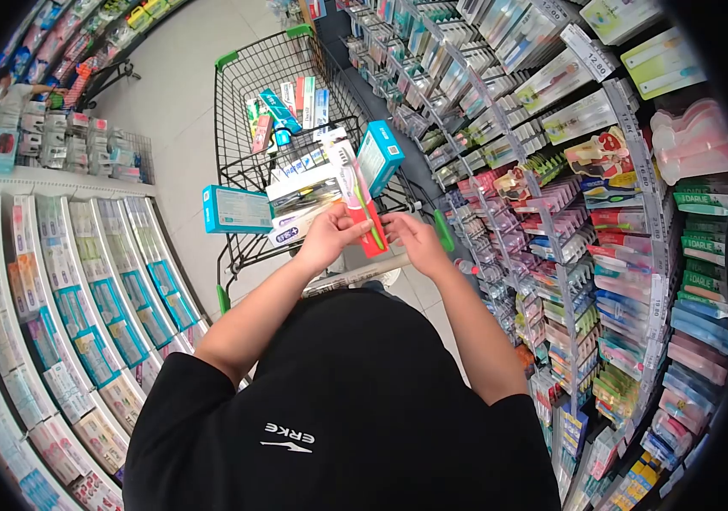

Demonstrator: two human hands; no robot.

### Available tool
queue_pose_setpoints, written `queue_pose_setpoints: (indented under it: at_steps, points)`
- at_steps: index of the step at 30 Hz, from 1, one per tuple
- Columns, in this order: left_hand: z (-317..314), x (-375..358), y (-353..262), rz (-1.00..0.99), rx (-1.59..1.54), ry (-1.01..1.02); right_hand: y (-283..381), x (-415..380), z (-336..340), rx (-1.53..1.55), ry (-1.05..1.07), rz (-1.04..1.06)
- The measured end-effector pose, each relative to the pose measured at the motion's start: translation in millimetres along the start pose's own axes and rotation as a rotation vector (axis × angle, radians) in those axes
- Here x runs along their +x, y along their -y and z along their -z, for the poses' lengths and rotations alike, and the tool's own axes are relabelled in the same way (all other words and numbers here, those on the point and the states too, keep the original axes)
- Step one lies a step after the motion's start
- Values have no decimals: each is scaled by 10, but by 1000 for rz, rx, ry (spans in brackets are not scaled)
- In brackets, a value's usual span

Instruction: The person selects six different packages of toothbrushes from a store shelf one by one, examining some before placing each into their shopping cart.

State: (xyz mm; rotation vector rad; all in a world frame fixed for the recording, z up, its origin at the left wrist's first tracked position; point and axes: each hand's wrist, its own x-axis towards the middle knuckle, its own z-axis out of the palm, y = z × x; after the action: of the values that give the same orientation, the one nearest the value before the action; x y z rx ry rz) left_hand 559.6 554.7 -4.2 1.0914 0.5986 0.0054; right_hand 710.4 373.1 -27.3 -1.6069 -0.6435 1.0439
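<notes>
A toothbrush pack (366, 215) with a red lower end and a green-handled brush showing through its clear front is held over the cart's near end. My left hand (334, 238) is closed on its left edge, thumb across the front. At the opposite edge, the curled fingers of my right hand (415, 242) meet the pack. Just beyond my hands, white boxes (304, 189) and other packs are stacked at the cart's near end. A teal box (237, 209) sticks out on the left of the stack, another teal box (380, 157) on the right.
The black wire shopping cart (240, 102) with green corners stands before me, several toothpaste boxes (276, 115) inside. Hanging toothbrush racks (543, 196) line my right. A low shelf (83, 294) of boxed goods runs along my left. Another person (19, 88) is partly visible far left.
</notes>
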Motion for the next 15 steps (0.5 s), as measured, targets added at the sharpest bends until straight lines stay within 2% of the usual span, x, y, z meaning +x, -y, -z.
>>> queue_pose_setpoints:
  at_steps: [1,3,6,8,10,12,14,15]
  points:
    - [-61,-28,-12,-16,-21,16,18,-7,-17,-4,0,-2]
    - [-128,-79,-72,-21,-16,35,78,-55,-96,249,146,24]
    - [-76,-92,-30,-47,36,77,289,-186,-122,249,189,-90]
    - [-60,-125,-131,-40,341,110,452,-328,-145,231,163,-76]
    - [-154,-204,-317,-93,334,73,515,-478,-162,211,130,-66]
    - [-205,-217,-441,-149,328,40,543,-586,-159,239,92,34]
    - [-189,-191,-504,-184,110,58,611,-681,-107,180,80,27]
    - [-163,-156,-500,-197,105,79,630,-711,-87,121,77,18]
